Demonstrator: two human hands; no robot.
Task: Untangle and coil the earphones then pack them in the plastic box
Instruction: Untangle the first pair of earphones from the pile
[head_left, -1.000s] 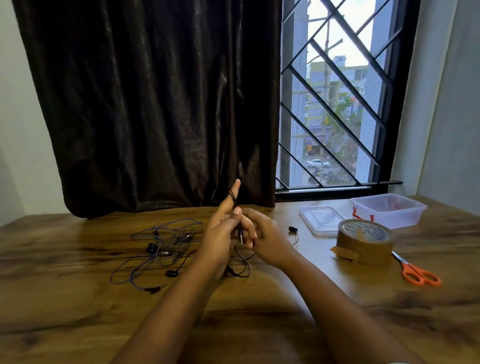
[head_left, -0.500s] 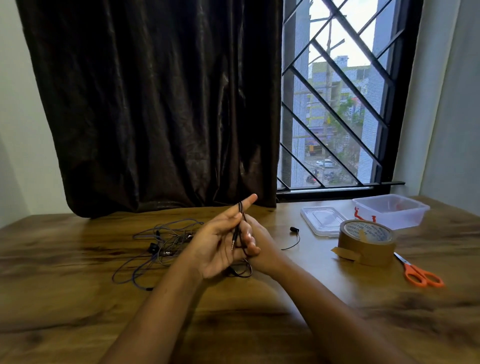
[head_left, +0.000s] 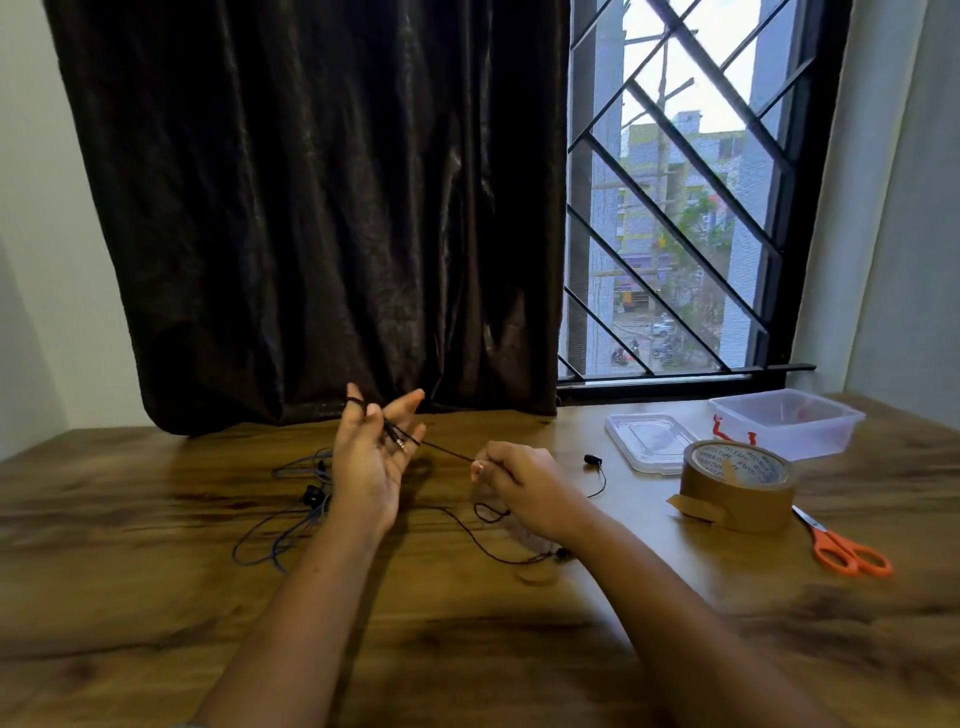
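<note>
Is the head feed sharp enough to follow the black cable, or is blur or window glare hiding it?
Head view: black cable between left hand and right hand reads clearly; table smears with blur at left; window sky is blown out, no glare on the hands.

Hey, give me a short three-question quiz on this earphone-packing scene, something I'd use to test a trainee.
1. True or false: the right hand pinches the thin black earphone cable.
2. Fill in: the flat clear lid lies ___ the clear plastic box, not on it.
3. What lies nearest the orange-handled scissors? A) the brown packing tape roll B) the clear plastic box C) the thin black earphone cable

Key: 1 true; 2 beside; 3 A.
</note>
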